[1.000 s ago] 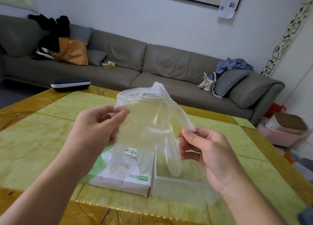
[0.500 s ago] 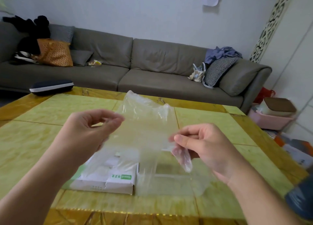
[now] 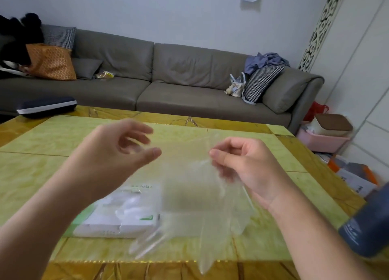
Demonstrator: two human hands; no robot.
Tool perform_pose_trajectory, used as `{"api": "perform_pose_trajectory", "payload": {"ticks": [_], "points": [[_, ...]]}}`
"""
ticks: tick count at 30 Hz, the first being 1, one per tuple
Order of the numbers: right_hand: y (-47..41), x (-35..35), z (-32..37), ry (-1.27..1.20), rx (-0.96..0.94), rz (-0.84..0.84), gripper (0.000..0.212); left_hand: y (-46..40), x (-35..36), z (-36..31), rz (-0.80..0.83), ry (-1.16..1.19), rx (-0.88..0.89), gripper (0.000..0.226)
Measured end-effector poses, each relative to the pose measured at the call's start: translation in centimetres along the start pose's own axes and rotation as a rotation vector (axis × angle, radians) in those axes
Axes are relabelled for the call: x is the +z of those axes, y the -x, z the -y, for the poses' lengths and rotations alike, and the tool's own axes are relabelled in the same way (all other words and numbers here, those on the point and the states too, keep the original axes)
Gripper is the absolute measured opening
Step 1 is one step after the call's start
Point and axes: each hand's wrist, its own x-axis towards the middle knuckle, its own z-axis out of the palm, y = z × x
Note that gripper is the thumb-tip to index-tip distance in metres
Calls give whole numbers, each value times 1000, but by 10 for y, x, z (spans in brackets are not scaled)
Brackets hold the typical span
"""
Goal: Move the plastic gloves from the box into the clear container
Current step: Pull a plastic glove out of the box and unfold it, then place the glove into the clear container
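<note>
Thin, see-through plastic is the stuff in play: a single clear disposable glove [image 3: 210, 206] hangs in mid-air in the lower centre of the frame, its fingers pointing down toward the near table edge and blurred by motion. It drapes from the person's right hand [image 3: 248, 170], at right of centre, whose thumb and curled fingers appear to pinch the glove's cuff edge. The left hand [image 3: 117, 153], at left of centre, grips nothing; its fingers [image 3: 136, 130] are loosely spread and half bent, apart from the film, though blur makes a light touch hard to rule out. Beneath the hands, on the yellow-green marbled table [image 3: 42, 164], sits the flat white cardboard glove box with green print [image 3: 117, 216], a few gloves showing at its opening. Just to its right, touching or nearly so, is the shallow clear plastic container [image 3: 189, 197], seen only dimly through the hanging glove. The step in hand looks like the carry: one glove is out of the box and not yet in the container. The next move would call for lowering the limp glove over the container's opening and folding or bunching it so its dangling fingers do not spill over the rim.
</note>
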Motion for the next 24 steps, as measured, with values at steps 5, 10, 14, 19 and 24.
{"api": "perform_pose_trajectory", "payload": {"ticks": [5,10,14,19,24], "points": [[-4,-10,-30,186,121,-270,22,14,36,-24,-117,-350,452,31],[-3,-5,-53,544,127,-249,24,15,95,-16,324,-440,151,33],[-2,-6,-56,1045,72,-219,13,7,115,5,569,-560,1,30],[-5,-6,-56,1248,81,-160,9,-2,123,-1,719,-625,-61,38],[-3,-7,-56,1334,88,-194,18,-15,135,-12,885,-744,-94,47]]}}
